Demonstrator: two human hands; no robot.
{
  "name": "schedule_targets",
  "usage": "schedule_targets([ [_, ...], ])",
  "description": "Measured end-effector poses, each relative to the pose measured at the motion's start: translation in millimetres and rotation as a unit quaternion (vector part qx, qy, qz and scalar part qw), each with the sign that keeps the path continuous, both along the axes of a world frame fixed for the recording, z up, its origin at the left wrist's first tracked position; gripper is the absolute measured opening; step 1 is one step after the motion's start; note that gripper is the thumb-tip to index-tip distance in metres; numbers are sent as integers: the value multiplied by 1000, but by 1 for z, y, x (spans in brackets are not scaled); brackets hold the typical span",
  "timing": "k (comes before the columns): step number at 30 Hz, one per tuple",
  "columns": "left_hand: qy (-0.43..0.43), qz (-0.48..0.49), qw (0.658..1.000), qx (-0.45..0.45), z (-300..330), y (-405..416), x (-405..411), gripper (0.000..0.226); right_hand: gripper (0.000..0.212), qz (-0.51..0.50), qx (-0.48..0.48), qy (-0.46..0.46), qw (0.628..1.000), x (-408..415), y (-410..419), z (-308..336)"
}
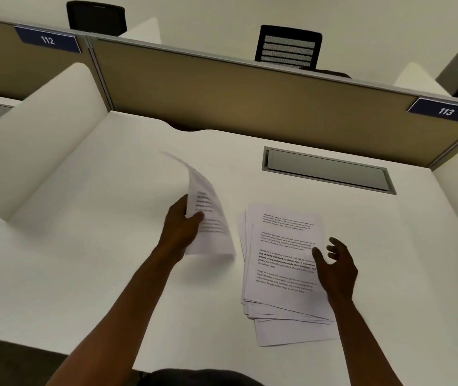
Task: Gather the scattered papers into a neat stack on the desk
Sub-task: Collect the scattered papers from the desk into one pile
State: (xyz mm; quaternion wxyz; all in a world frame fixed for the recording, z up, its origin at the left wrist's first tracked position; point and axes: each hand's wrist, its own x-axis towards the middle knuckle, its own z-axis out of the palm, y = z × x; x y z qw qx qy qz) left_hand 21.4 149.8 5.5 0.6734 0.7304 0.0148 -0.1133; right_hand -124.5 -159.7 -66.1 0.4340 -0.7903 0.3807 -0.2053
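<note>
A loose pile of printed white papers (280,263) lies on the white desk (110,260), right of centre, its sheets fanned out of line. My left hand (181,227) grips a printed sheet (208,218) by its left edge, lifted off the desk and curling, blurred, just left of the pile. My right hand (336,270) hovers over the pile's right edge with fingers spread, holding nothing.
A grey cable hatch (326,169) is set in the desk behind the pile. A tan partition (222,87) with labels 112 and 113 closes the back; white side dividers (35,140) stand left and right. Black chairs (287,47) stand beyond.
</note>
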Motion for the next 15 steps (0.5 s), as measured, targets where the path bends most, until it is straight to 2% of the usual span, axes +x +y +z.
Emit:
schedule_targets([
  [2, -4, -29, 998, -50, 16, -21, -8, 39, 40, 30, 69, -6, 997, 2, 3, 11],
  [4, 34, -77, 988, -128, 26, -42, -17, 39, 26, 86, 193, -10, 977, 3, 3, 26],
  [6, 93, -132, 964, -212, 32, -62, -24, 39, 35, 155, 313, -21, 937, 2, 2, 35],
  [8, 134, -162, 943, -257, 31, -79, -30, 40, 47, 197, 372, -48, 906, 1, -2, 41],
  [10, 154, -169, 939, -257, 23, -92, -34, 42, 50, 188, 426, -97, 880, 1, -12, 46],
  [12, 162, -176, 943, -231, 10, -99, -38, 44, 47, 150, 556, -121, 809, -1, -22, 55],
  [13, 163, -181, 947, -209, 2, -101, -41, 45, 49, 130, 588, -118, 790, -2, -28, 58],
  [14, 161, -187, 952, -183, -6, -103, -43, 47, 48, 117, 584, -114, 795, -3, -36, 58],
  [15, 158, -195, 955, -156, -15, -104, -46, 50, 44, 101, 555, -110, 818, -3, -42, 56],
])
